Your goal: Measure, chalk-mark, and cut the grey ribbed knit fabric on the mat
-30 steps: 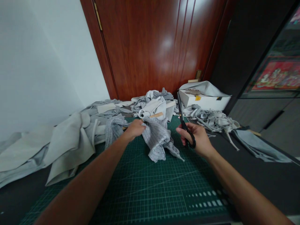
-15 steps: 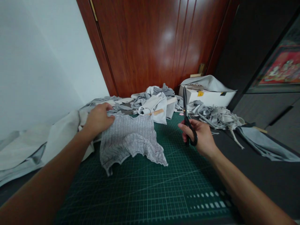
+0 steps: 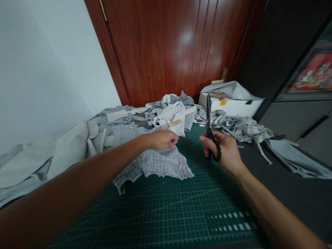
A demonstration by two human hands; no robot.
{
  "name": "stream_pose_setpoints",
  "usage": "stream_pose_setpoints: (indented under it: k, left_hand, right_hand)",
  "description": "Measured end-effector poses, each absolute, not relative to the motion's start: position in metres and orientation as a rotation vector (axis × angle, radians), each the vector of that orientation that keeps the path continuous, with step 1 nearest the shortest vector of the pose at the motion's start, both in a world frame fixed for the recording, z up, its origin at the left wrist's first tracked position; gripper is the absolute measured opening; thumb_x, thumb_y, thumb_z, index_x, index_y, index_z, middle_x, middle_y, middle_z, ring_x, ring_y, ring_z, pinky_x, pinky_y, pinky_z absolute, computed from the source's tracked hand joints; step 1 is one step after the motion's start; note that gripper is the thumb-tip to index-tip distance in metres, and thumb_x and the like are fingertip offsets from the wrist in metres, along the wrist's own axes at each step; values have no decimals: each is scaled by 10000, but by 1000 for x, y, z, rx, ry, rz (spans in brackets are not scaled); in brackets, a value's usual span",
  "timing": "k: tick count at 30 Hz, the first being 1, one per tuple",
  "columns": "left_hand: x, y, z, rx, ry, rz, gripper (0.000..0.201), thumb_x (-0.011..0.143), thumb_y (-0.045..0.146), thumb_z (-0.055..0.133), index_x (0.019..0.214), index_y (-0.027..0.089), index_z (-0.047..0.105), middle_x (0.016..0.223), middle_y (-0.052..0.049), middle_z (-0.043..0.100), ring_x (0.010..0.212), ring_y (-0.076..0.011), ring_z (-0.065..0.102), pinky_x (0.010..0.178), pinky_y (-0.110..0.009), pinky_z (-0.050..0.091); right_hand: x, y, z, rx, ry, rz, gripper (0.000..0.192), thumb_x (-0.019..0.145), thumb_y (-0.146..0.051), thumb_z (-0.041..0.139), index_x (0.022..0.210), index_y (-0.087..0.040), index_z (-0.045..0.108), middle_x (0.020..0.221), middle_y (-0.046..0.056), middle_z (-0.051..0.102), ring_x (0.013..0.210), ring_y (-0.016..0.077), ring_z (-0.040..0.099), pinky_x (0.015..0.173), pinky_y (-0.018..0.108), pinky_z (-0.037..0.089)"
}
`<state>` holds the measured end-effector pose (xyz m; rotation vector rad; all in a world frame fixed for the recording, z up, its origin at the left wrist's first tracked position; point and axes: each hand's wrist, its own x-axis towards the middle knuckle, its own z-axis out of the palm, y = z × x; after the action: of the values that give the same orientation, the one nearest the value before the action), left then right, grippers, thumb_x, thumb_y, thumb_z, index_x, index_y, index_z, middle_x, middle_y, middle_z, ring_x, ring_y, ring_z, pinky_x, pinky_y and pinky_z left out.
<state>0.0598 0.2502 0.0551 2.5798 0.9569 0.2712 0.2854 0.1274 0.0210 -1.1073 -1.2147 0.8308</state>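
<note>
Across the green cutting mat (image 3: 166, 214), your left hand (image 3: 163, 139) is pinching the grey ribbed cloth (image 3: 153, 160) at nine o'clock from your right hand (image 3: 224, 152), which is gripping upright scissors (image 3: 209, 121).

Pale grey ribbed cloth (image 3: 153, 157) with a fine checked weave lies on a dark green cutting mat (image 3: 166, 211) gridded in white lines. Black-handled scissors (image 3: 211, 138). Grey and off-white scraps (image 3: 171, 110) along the desk's far edge, white box (image 3: 230, 105) at its far right corner.

Both forearms are bare, with no sleeves, gloves or jewellery.
</note>
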Motion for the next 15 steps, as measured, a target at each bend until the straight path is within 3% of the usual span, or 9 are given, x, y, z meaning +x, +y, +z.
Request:
stream_pose_setpoints:
  k: [2,4,6,8,12,15]
  left_hand:
    - [68,256,62,2545,1055,474,153,793,198,748,703,242,632,768,-27,662,870,-265,626,1009,-456,436]
    - [75,262,69,2492,1188,735,58,854,198,678,863,236,636,956,-70,684,989,-288,628,1033,-458,439]
    - [77,267,74,2418,1316,944,206,822,152,683,1002,222,611,1162,-118,655,1173,-327,590,1109,-482,405]
    - [73,269,76,2339,1415,1056,351,736,120,744,1036,213,587,1233,-143,623,1281,-363,545,1166,-501,372]
    - [56,262,67,2229,1550,994,360,631,221,877,779,239,549,890,-97,636,1187,-405,623,1123,-505,444]
    - [49,251,56,2197,1607,774,502,540,421,957,585,263,483,613,-38,536,944,-377,701,933,-453,559]
  right_hand:
    - [288,127,24,-1111,-1185,801,435,747,-534,895,867,-183,668,505,-33,622,416,120,531,409,228,390]
    - [291,128,25,-1111,-1139,782,402,742,-489,904,864,-184,673,504,-36,622,417,117,530,410,225,390]
    - [293,128,25,-1115,-1102,771,375,740,-456,908,860,-185,677,500,-37,622,416,118,530,408,225,390]
    - [294,129,25,-1118,-1077,764,354,749,-440,901,855,-185,679,500,-34,626,414,121,531,403,227,383]
    - [294,130,23,-1103,-1063,766,329,757,-419,895,852,-185,684,509,-32,630,416,123,533,403,231,383]
    - [292,131,22,-1106,-1073,776,337,752,-416,902,869,-184,686,508,-36,627,414,122,531,398,228,382]
